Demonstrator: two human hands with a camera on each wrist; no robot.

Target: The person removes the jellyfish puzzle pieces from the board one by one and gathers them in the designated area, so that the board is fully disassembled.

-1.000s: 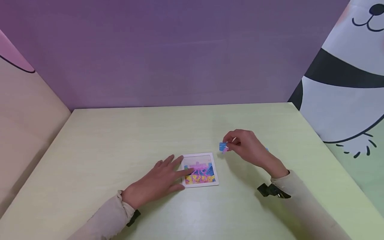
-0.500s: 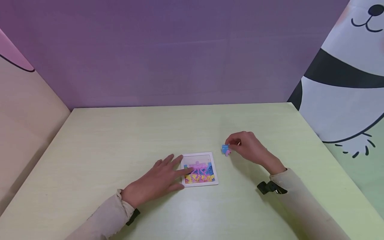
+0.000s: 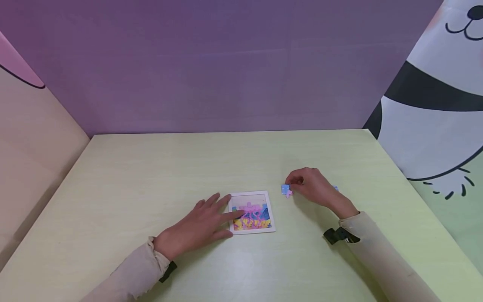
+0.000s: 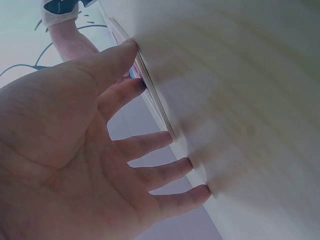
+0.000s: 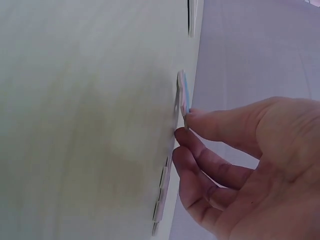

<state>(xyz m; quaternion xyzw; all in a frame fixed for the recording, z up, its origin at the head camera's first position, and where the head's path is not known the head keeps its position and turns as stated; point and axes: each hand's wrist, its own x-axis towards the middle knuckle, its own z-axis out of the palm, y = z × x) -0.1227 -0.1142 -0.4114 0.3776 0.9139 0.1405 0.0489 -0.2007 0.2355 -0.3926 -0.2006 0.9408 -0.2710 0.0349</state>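
A white-framed puzzle board (image 3: 272,214) with a pink, blue and yellow picture lies on the table; the top part of its inside is pale. My left hand (image 3: 196,228) rests on its left side with fingers spread, one fingertip over the picture. To the right of the board, my right hand (image 3: 312,187) pinches a blue and pink puzzle piece (image 3: 285,189) by its edge. In the right wrist view the piece (image 5: 184,92) stands tilted, held between thumb and fingers just off the table.
Part of another blue piece (image 3: 335,188) shows behind the right wrist. Several thin pieces (image 5: 161,195) lie on the table below the fingers in the right wrist view. A purple wall (image 3: 226,67) stands behind the table (image 3: 151,167).
My right hand has moved slightly right and nearer to me with the piece, which has turned a little. My left hand has stayed on the board.
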